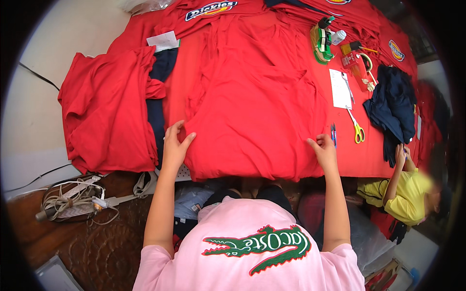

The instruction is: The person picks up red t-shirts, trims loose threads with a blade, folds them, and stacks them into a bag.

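A red T-shirt (257, 106) lies spread in front of me on the red-covered table, its lower hem near the front edge and soft wrinkles across it. My left hand (176, 144) is at the shirt's left side, thumb and fingers apart, with the fingertips at the cloth's edge. On the opposite side, my right hand (324, 149) rests by the lower right edge, its fingers bent and the thumb apart from them. Neither hand shows cloth gripped in it. Beside the right hand lies a dark blue pen (333, 135).
Yellow-handled scissors (358, 132), a paper sheet (341, 89), a green tape dispenser (321, 43) and a navy garment (394, 99) lie to the right. A red garment pile (109, 111) is at left. A person in yellow (407, 196) works at the right; cables (73, 199) lie lower left.
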Available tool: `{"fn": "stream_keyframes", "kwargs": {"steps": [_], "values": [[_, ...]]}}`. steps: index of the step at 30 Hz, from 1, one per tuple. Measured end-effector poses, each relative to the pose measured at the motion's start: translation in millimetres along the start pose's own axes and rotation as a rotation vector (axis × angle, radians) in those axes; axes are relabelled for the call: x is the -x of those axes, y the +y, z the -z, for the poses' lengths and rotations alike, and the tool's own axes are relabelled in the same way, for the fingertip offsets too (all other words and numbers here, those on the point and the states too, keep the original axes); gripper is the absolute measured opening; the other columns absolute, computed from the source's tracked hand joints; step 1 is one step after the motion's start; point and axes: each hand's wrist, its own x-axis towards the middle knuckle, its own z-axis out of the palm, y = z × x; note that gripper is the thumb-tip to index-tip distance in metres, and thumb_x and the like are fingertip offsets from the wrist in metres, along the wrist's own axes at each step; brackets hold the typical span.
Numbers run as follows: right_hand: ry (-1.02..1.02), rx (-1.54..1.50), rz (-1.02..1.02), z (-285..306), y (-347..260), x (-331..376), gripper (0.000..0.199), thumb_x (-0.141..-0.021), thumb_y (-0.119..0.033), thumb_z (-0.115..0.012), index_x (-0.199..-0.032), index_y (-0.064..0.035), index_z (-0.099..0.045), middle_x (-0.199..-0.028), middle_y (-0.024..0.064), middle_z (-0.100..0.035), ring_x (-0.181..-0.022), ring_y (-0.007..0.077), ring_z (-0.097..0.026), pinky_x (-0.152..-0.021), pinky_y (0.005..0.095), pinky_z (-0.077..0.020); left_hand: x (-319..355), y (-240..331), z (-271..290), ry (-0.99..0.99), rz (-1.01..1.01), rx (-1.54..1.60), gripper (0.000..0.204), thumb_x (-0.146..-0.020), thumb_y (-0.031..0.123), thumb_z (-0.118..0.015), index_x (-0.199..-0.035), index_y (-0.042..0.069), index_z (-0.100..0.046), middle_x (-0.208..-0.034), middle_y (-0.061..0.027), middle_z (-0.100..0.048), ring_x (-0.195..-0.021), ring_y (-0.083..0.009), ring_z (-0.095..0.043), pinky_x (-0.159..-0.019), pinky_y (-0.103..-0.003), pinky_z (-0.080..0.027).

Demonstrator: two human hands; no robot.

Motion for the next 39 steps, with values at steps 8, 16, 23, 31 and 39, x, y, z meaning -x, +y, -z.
{"fn": "stream_keyframes", "kwargs": {"steps": [8, 16, 23, 31, 39], "values": [[-0.156, -0.408, -0.2, 44, 1, 33, 0.025, -0.094, -0.021, -0.076, -0.094, 0.002, -0.065, -0.086, 0.0084, -0.069, -0.082, 0.0112, -0.063, -0.075, 0.0286, -0.0498, 5, 14, 43, -0.331, 0.395, 0.618, 0.031, -0.098, 0.023, -0.072, -0.111, -0.004, -0.07, -0.107, -0.0078, -0.072, -0.099, -0.0152, -0.065, -0.089, -0.032, -0.05], [-0.228, 0.011, -0.162, 69, 31, 77, 0.019, -0.086, -0.011, -0.079, -0.097, -0.002, -0.066, -0.092, 0.0091, -0.073, -0.085, 0.0204, -0.069, -0.082, 0.0322, -0.0531, 83, 9, 94, -0.765, 0.53, 0.158, 0.023, -0.088, 0.017, -0.082, -0.091, 0.002, -0.065, -0.083, 0.0004, -0.067, -0.078, -0.0086, -0.061, -0.073, -0.03, -0.05], [0.073, 0.061, 0.467, -23, -29, 69, 0.027, -0.093, -0.003, -0.064, -0.119, -0.0038, -0.068, -0.125, 0.0182, -0.068, -0.121, 0.0355, -0.063, -0.104, 0.0425, -0.0497, 86, 105, -19, -0.356, -0.297, -0.083, 0.024, -0.091, 0.013, -0.07, -0.114, 0.003, -0.069, -0.125, -0.0157, -0.066, -0.124, -0.0309, -0.062, -0.107, -0.042, -0.046], [-0.069, 0.585, 0.648, -45, -23, -31, 0.061, -0.102, -0.028, -0.057, -0.158, -0.0117, -0.038, -0.162, 0.013, -0.04, -0.151, 0.0319, -0.035, -0.123, 0.0491, -0.0292, -12, 61, -80, -0.28, -0.533, -0.516, 0.074, -0.1, 0.051, -0.055, -0.162, 0.016, -0.034, -0.17, -0.0083, -0.026, -0.157, -0.0328, -0.022, -0.127, -0.055, -0.015], [0.089, 0.05, 0.559, -15, -54, -116, 0.047, -0.091, -0.005, -0.068, -0.137, -0.0104, -0.062, -0.13, 0.011, -0.064, -0.118, 0.0294, -0.059, -0.104, 0.041, -0.0474, -103, 53, -60, -0.149, -0.484, -0.538, 0.058, -0.096, 0.031, -0.068, -0.15, 0.018, -0.052, -0.153, -0.0095, -0.05, -0.145, -0.0304, -0.042, -0.124, -0.058, -0.019]]}}
